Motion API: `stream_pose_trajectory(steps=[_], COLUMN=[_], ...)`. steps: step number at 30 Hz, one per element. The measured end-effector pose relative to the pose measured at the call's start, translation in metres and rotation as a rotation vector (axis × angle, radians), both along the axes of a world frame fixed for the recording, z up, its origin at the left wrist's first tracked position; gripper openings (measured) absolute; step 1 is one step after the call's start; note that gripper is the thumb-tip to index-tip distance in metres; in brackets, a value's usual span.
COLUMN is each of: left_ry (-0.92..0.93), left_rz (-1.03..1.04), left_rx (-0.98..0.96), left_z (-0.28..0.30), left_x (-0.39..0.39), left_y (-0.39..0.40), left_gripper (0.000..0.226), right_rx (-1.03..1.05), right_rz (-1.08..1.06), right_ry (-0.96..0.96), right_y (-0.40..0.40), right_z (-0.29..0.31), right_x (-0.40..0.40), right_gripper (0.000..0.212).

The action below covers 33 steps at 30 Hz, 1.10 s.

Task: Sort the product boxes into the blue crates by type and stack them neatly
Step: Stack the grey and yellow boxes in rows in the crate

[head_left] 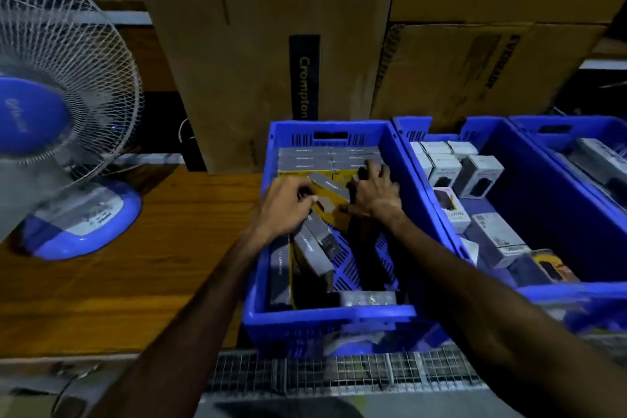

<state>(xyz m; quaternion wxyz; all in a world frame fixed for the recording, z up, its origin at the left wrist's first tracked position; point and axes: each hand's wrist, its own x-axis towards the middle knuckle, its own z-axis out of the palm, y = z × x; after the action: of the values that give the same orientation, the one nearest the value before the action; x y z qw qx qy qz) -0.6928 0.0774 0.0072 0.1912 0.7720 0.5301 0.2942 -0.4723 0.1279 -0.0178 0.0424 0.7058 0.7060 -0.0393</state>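
The scene is dim, with a cold bluish cast. The fan (pixel 51 105) at the left edge bends from wide-angle distortion. Motion blur softens the box labels and the bottom edge; corners are dark.

This is a stockroom or the back room of a shop that sells electrical goods. Large brown cardboard cartons (pixel 271 44) stand stacked against the back, one bearing a dark label that reads "Crompton" (pixel 304 78), another beside it with blurred print on its side (pixel 481 68). On a wooden surface (pixel 135 265) sit blue plastic crates (pixel 325 314) side by side, each filled with small retail product boxes: grey and yellow ones (pixel 305 159) in the left crate, white ones (pixel 444 166) in the next. A blue and white table fan (pixel 61 112) stands at the left end. The light is dim.
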Motion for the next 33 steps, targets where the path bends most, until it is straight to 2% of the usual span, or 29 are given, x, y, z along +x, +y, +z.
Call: stream_pose_trajectory(steps=[5,10,14,19,21,23,25,26,28,33], left_ry=[-0.125,-0.128,-0.147,-0.157,-0.153,-0.145,-0.139,-0.129,-0.1,-0.056], left_rz=[0.015,-0.013,-0.024,-0.008,-0.005,-0.004,0.002,0.004,0.0,-0.018], left_rx=[-0.026,-0.04,-0.042,-0.05,-0.056,-0.061,-0.072,-0.074,-0.082,-0.077], left_z=[0.002,-0.001,-0.003,-0.004,-0.005,-0.006,-0.006,-0.006,-0.006,-0.008], left_x=[-0.003,-0.006,-0.007,-0.006,-0.006,-0.006,-0.005,-0.004,-0.003,-0.002], left_y=[0.001,0.001,0.001,0.004,0.005,0.005,0.006,0.006,0.005,0.006], left_gripper=[0.004,0.008,0.012,0.006,0.005,0.005,0.006,0.007,0.008,0.006], right_rx=[-0.082,-0.093,-0.084,-0.154,-0.195,-0.228,-0.231,-0.205,-0.133,-0.165], right_rz=[0.039,0.186,0.275,0.366,0.389,0.336,0.246,0.213,0.186,0.086], right_ry=[0.041,-0.053,-0.105,-0.115,-0.014,0.238,0.456,0.504,0.506,0.334], right_y=[-0.007,-0.03,-0.054,-0.084,-0.091,-0.095,-0.098,-0.099,-0.096,-0.085], right_z=[0.013,0.017,0.013,0.023,0.028,0.034,0.039,0.04,0.035,0.021], right_x=[-0.006,-0.007,0.003,0.009,0.017,0.03,0.046,0.052,0.057,0.045], right_gripper=[0.071,0.065,0.077,0.081,0.083,0.08,0.068,0.06,0.055,0.08])
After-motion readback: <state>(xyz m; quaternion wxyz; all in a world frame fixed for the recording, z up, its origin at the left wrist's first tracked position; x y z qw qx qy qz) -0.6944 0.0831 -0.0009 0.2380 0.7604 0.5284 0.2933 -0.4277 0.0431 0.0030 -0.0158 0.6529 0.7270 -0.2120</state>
